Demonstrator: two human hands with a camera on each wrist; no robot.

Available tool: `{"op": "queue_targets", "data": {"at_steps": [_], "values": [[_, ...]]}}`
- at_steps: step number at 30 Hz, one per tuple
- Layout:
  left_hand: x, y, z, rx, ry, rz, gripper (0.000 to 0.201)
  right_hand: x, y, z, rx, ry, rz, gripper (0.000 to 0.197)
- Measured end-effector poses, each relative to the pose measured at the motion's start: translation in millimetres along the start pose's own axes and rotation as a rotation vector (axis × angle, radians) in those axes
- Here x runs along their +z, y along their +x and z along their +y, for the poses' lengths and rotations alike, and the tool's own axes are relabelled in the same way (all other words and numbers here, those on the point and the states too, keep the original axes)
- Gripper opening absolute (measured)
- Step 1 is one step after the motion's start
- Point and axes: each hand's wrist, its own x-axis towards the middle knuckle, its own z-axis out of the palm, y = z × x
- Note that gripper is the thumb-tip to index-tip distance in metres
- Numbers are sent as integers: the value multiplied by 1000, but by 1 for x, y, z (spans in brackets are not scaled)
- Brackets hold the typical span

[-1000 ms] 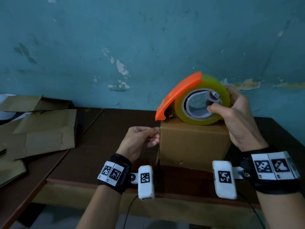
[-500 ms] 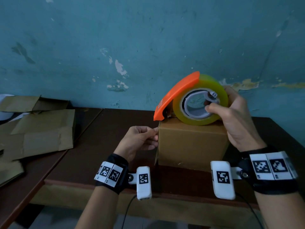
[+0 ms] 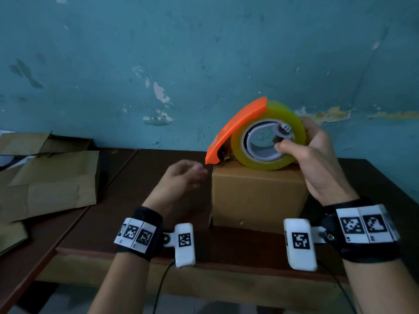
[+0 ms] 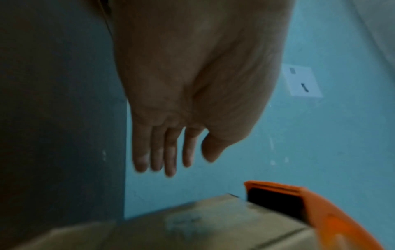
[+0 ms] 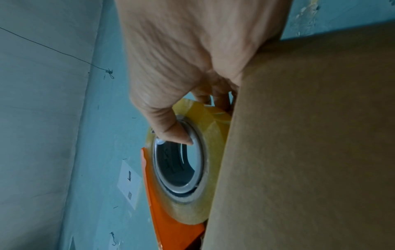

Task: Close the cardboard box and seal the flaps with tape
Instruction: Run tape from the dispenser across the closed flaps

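Two hands work at a closed cardboard box (image 3: 258, 196) standing on the dark bench (image 3: 140, 200), near the blue wall (image 3: 204, 53). The right hand (image 3: 317, 168) grips the tape dispenser (image 3: 263, 134), which rests on the box's top: its thumb (image 5: 171, 128) hooks into the grey core of the yellowish roll, while the other fingers wrap the far side of the roll, mostly hidden behind it. The dispenser's orange guard (image 3: 235, 130) points down over the box's left top edge. The left hand (image 3: 181, 180) hovers just beside the box's left side, holding nothing; in the left wrist view its fingers (image 4: 156, 152) are straight and close together, the thumb slightly apart, clear of the cardboard. That hand is blurred in the head view, so whether a fingertip touches the box cannot be told. The top flaps and any tape on them are hidden under the roll. Flattened cardboard sheets (image 3: 49, 177) lie at the left, cut off by the edge.
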Motion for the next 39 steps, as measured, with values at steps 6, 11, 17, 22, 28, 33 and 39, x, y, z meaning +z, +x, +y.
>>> {"op": "queue_targets", "data": {"at_steps": [6,11,17,22,28,33,39], "values": [[18,0,18,207,-252,-11,35,-1,1,2,5,-2,4,32],[22,0,15,232,-241,11,41,0,0,2,-3,4,7,32],[47,-10,23,266,-404,-126,67,-2,1,4,-3,13,-5,30],[67,-19,17,339,-488,-184,73,-1,1,5,-10,31,-16,35],[69,-7,3,320,-369,-148,72,0,1,6,-24,44,-14,31],[70,-7,-3,298,-335,-148,63,0,-1,6,-51,31,-39,30],[72,-10,-5,305,-361,-127,69,-11,4,5,-79,-166,-260,59]]}}
